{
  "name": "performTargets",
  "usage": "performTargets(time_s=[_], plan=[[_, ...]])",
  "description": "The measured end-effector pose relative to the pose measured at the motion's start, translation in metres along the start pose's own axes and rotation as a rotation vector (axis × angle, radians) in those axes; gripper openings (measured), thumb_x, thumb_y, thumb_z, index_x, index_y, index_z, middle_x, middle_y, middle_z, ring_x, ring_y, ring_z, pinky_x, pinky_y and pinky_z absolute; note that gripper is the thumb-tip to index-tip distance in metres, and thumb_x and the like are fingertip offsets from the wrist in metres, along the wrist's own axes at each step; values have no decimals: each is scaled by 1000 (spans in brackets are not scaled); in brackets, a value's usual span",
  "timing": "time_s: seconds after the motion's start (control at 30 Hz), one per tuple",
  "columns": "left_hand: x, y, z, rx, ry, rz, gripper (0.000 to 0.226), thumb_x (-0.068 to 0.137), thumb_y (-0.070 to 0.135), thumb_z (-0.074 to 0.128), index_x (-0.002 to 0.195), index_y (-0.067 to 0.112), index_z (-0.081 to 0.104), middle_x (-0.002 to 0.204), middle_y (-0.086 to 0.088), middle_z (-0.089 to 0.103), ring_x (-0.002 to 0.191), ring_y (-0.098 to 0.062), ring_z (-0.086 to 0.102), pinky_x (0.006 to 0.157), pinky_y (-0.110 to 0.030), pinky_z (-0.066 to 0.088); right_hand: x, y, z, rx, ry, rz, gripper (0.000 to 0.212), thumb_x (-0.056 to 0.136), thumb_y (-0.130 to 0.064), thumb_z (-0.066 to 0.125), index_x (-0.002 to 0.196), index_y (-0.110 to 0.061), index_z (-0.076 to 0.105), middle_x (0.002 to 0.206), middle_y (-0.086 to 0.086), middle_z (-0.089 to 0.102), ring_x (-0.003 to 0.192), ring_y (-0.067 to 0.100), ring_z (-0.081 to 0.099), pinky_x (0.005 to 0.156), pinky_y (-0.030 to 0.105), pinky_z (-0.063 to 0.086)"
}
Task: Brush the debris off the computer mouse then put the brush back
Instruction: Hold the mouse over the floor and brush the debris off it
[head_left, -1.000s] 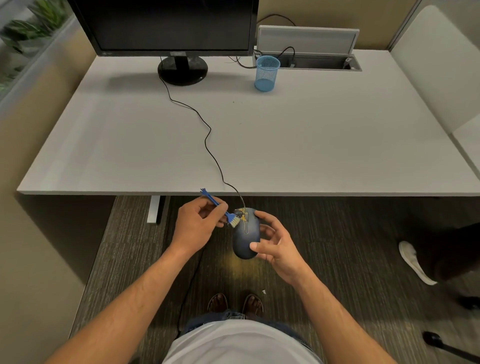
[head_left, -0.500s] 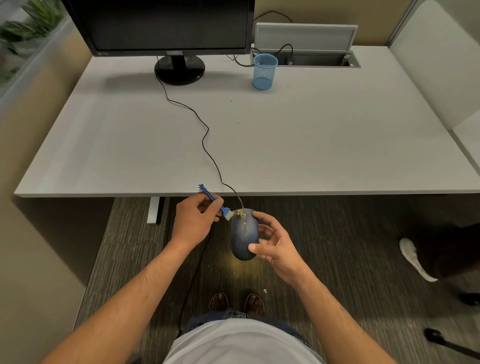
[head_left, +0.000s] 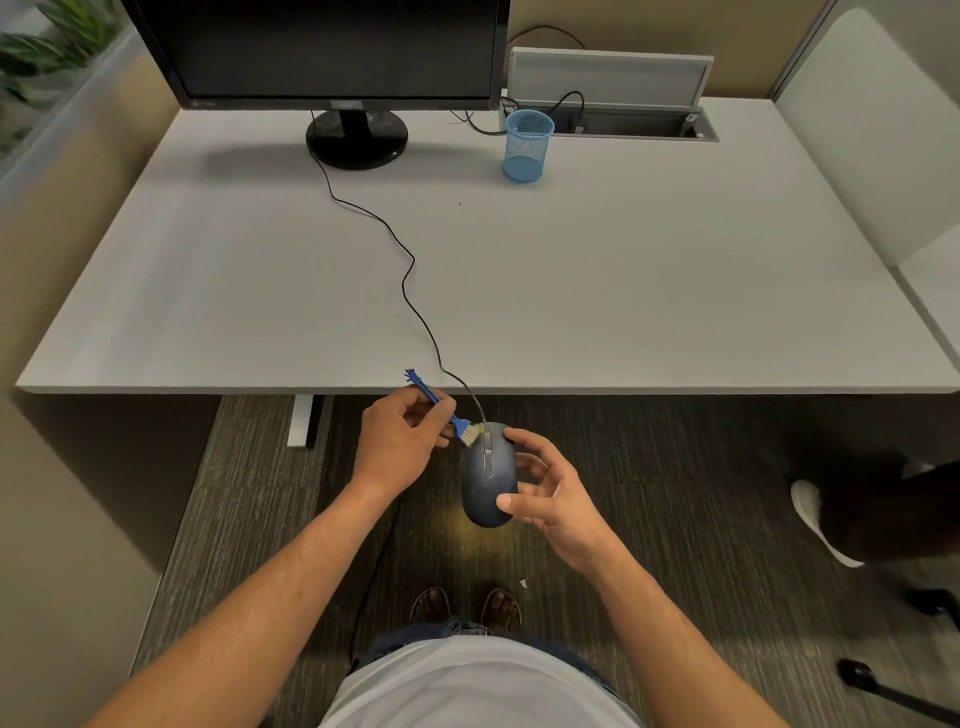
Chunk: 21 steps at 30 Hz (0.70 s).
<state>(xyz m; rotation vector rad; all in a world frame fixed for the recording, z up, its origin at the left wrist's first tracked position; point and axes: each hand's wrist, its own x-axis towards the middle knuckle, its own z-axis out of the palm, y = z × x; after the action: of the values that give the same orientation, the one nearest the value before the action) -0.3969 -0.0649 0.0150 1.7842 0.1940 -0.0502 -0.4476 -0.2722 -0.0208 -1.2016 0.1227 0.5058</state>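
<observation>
A dark blue wired computer mouse (head_left: 487, 480) is held in the air just in front of the desk edge, over the carpet. My right hand (head_left: 551, 496) grips it from the right side, thumb on its rear and fingers round its far side. My left hand (head_left: 397, 441) pinches a small blue brush (head_left: 434, 399) by its thin handle. The pale bristles touch the mouse's front left corner, next to the scroll wheel. A few yellowish specks sit by the bristles.
The white desk (head_left: 623, 291) carries a monitor (head_left: 332, 52) at the back left, a blue mesh cup (head_left: 527, 145) and an open cable hatch (head_left: 628, 124). The mouse cable (head_left: 410, 280) snakes across the desk. Another person's shoe (head_left: 815, 519) is at the right.
The brush has swept over the front of the mouse; the yellow debris seen there a second ago is mostly gone. Both hands stay in nearly the same place.
</observation>
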Motion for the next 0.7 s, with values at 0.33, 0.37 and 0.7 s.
performTargets(time_s=[0.33,0.37,0.7], plan=[[1,11,8,-75,-27,23,2,93,22,69,91,22,70,81,4,76,74,-13,75,61,-24,60,0,-1,-2,-36,9,-14,77,69,-6,84,136,-34,57,138,14,56,111,38,69,83,42,58],[1,12,10,-65,-31,27,2,92,22,69,91,22,70,81,4,76,74,-12,75,62,-24,60,0,-1,-2,-36,8,-14,77,69,-6,84,136,-34,57,138,14,55,111,38,69,82,41,58],[8,0,-3,-7,90,-25,5,93,26,68,88,27,69,76,5,75,72,-11,74,67,-28,62,-4,0,-4,-30,15,-10,78,67,-12,87,135,-35,58,138,15,55,112,40,68,80,38,58]])
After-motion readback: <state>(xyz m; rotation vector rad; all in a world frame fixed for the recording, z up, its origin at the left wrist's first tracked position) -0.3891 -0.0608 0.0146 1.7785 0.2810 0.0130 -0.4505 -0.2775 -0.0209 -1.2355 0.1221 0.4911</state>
